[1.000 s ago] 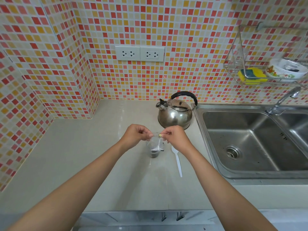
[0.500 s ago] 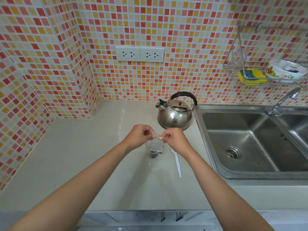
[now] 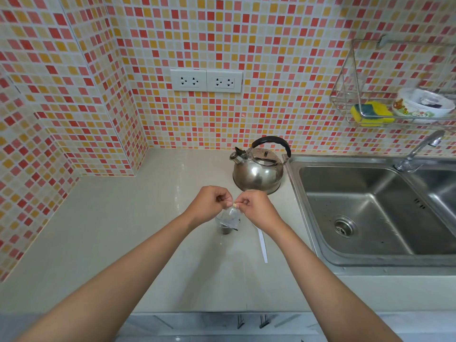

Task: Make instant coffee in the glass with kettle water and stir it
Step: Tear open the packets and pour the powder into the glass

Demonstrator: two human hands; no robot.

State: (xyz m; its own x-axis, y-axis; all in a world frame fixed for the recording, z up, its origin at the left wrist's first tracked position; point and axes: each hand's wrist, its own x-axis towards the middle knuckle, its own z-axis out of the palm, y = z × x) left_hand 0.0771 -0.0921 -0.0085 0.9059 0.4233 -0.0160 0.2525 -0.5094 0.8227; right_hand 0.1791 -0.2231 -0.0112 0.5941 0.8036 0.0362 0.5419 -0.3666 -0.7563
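Observation:
A small clear plastic bag (image 3: 229, 215) with dark coffee powder hangs over the glass (image 3: 225, 228), which stands on the counter and shows a dark layer at its bottom. My left hand (image 3: 209, 203) and my right hand (image 3: 255, 206) both pinch the bag's top, close together above the glass. A white plastic spoon (image 3: 262, 243) lies on the counter just right of the glass, its bowl hidden under my right wrist. The steel kettle (image 3: 257, 169) with a black handle stands behind my hands, next to the sink.
A steel double sink (image 3: 365, 213) with a tap (image 3: 417, 151) fills the right side. A wire rack (image 3: 345, 95) on the tiled wall holds a yellow sponge (image 3: 372, 114) and a white bowl (image 3: 422, 104). Two sockets (image 3: 206, 80) sit on the back wall. The beige counter (image 3: 123, 230) extends left.
Both hands have stayed pinching the bag top over the glass and drawn slightly closer together; the bag hangs more bunched. Nothing else moved.

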